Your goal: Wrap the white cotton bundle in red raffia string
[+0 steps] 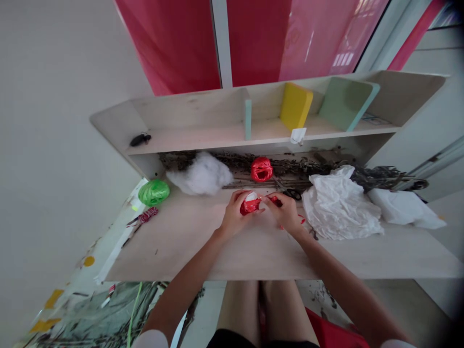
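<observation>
My left hand (233, 215) is closed around a small white wad wrapped with shiny red plastic string (250, 207). Close on its right, my right hand (285, 212) pinches red plastic string (276, 201), its fingertips almost at the wrapped wad. Loose red bits (301, 219) lie by the right wrist. Just beyond both hands sits a roll of red plastic string (261, 169). Black-handled scissors (292, 194) lie behind the right hand, partly covered. A fluffy heap of white stuffing (205, 175) rests behind the left hand.
A crumpled white sheet (342, 205) and a folded white one (402, 208) occupy the desk's right side. Green string (154, 192) and a red-and-white handled tool (145, 216) lie left. Dried stems (293, 166) run beneath the shelf (203, 140).
</observation>
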`<action>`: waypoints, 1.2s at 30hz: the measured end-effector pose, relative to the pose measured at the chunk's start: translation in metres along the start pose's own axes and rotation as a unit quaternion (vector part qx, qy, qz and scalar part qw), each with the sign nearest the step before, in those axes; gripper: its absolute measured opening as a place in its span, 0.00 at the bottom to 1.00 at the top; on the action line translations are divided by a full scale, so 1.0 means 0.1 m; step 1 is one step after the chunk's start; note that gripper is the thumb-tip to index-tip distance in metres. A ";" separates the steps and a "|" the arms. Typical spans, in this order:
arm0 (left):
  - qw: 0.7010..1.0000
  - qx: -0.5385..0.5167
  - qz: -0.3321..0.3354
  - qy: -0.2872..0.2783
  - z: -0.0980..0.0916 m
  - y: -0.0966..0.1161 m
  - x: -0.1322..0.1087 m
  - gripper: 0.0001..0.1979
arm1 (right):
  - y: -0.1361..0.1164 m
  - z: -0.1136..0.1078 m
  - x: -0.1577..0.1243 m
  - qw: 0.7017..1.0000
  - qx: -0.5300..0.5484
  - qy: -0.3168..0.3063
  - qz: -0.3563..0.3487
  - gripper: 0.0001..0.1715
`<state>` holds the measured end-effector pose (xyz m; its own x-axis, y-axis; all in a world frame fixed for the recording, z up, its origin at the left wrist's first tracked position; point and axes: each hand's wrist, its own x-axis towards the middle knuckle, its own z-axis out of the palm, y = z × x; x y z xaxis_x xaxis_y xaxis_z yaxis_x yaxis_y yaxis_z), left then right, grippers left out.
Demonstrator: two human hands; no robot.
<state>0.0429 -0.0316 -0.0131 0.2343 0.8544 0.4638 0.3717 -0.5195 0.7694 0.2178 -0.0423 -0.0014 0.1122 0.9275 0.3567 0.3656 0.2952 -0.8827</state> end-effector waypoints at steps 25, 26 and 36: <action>0.937 -0.319 -0.145 -0.015 0.01 0.06 0.03 0.30 | -0.04 0.00 0.05 0.988 0.071 -0.110 0.081 0.31; 0.928 -0.336 -0.161 -0.010 0.01 0.08 0.03 0.27 | -0.04 0.00 0.05 0.986 0.078 -0.122 0.083 0.31; 0.928 -0.319 -0.187 0.042 -0.12 0.05 0.11 0.20 | -0.06 -0.11 0.07 0.954 0.216 -0.170 0.120 0.28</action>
<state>0.0361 -0.0243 0.0010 0.1160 0.9854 0.1242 -0.1999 -0.0994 0.9748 0.2268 -0.0404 0.0095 -0.1887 0.9793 0.0735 -0.0565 0.0639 -0.9964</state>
